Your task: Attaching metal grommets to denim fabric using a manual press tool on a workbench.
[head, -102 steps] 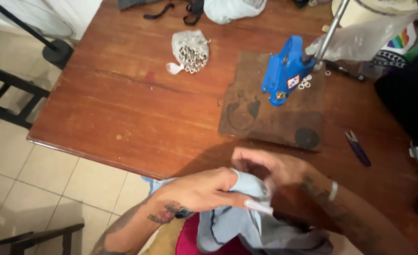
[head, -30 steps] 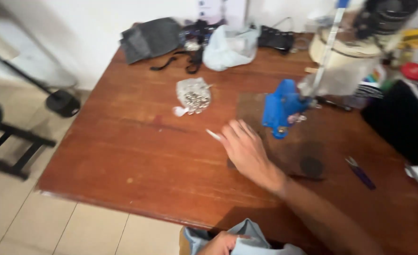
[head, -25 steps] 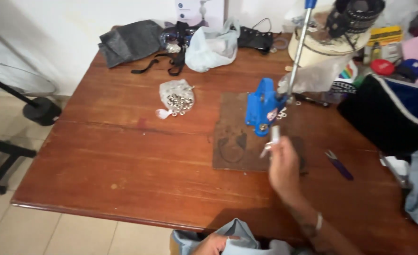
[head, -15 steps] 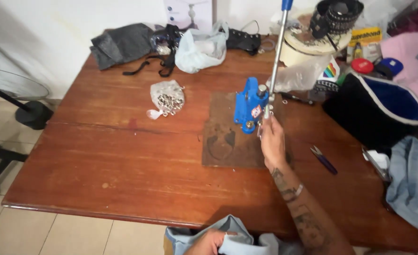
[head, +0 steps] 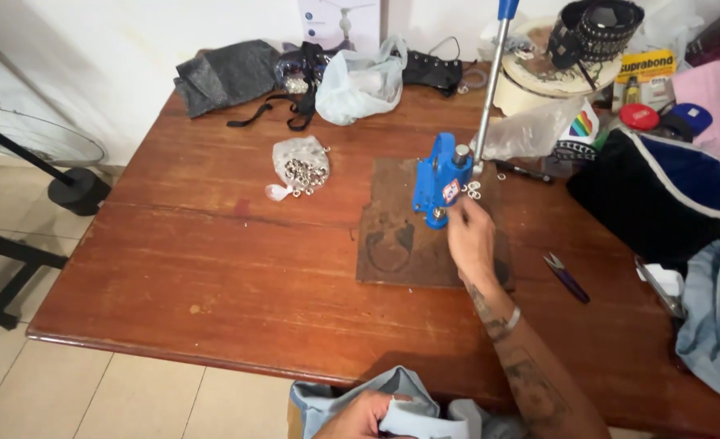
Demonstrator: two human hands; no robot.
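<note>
Fingers of the right hand (head: pixel 471 237) pinch something tiny at the blue press (head: pixel 441 180); seat it squarely. Left hand (head: pixel 366 415) grips denim (head: pixel 413 406).

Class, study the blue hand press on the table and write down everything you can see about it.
The blue hand press looks like painted metal, a compact upright body with a small sticker on its side and a grey cylindrical top. A long silver lever with a blue grip rises almost vertically from it. It stands on a worn brown mat on the wooden table. Small silver rings lie beside its base. The right hand reaches its lower front; exact contact is unclear.
</note>
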